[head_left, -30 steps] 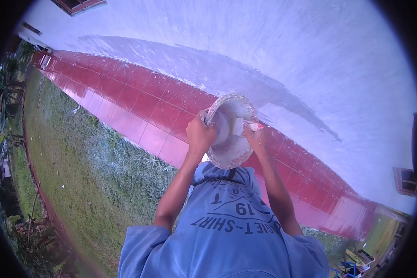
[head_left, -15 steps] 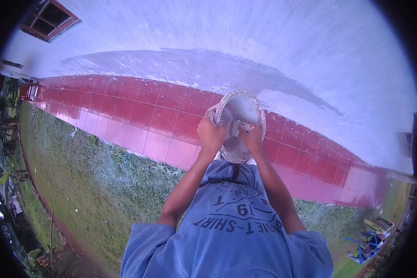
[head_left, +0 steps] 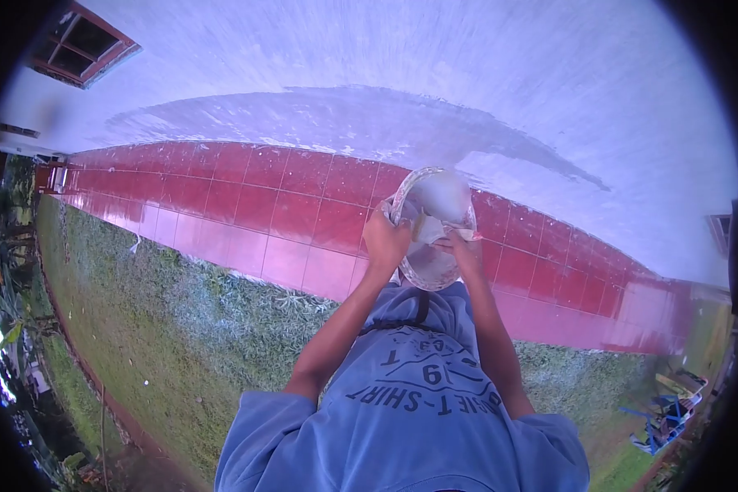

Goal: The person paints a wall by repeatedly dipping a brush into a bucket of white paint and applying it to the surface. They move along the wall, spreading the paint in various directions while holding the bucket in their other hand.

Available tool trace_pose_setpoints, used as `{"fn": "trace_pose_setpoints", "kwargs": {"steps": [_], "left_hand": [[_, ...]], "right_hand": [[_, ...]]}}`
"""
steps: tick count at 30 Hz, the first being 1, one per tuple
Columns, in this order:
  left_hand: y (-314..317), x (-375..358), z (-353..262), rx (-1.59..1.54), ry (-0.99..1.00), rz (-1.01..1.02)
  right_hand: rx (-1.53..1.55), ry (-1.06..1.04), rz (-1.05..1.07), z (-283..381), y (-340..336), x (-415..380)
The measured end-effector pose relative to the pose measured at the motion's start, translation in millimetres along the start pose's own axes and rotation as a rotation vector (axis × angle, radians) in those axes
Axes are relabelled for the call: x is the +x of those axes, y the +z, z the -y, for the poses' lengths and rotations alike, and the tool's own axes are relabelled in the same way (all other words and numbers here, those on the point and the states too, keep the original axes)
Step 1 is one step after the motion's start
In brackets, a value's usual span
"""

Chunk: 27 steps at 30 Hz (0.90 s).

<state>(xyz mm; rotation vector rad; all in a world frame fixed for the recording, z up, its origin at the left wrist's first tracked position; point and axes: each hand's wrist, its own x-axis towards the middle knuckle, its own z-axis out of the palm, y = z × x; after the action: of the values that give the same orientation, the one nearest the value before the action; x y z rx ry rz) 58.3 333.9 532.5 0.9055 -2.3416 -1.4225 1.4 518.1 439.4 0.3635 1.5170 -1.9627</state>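
A whitish, paint-smeared bucket (head_left: 431, 269) is tilted so its mouth faces me, in front of my waist. My left hand (head_left: 388, 238) is closed on its left rim. In my right hand (head_left: 465, 249), over the bucket's mouth, is a pale, flat object (head_left: 431, 229) with a yellowish edge on the left and a red patch at its right end; its exact kind does not show. The fingers of my right hand are partly hidden behind it. Pale residue coats the bucket's inside.
Ahead rises a whitish wall (head_left: 369, 49) with a darker, damp-looking band (head_left: 320, 111) low down. Red floor tiles (head_left: 295, 215) run along it, speckled with white near the wall. Grass (head_left: 180, 328) borders the tiles. A blue object (head_left: 662, 422) stands at the lower right.
The bucket and both hands have shifted slightly right and down in view. My right hand has lifted the pale object, so more of it shows across the bucket's mouth.
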Motion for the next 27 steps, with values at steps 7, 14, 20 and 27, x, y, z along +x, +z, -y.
{"fn": "trace_pose_setpoints", "kwargs": {"steps": [7,14,20,27], "left_hand": [[12,-2,14,0.096,0.027,0.043],[48,4,0,0.127,0.116,0.17],[108,15,-16,0.129,0.26,0.259],[170,16,-59,0.297,0.21,0.282]], "right_hand": [[0.078,-0.074,-0.141,-12,-33,-21],[0.105,-0.18,-0.281,-16,-68,-31],[0.499,-0.19,-0.291,5,-122,-45],[0.679,-0.216,-0.194,24,-217,-43]]}}
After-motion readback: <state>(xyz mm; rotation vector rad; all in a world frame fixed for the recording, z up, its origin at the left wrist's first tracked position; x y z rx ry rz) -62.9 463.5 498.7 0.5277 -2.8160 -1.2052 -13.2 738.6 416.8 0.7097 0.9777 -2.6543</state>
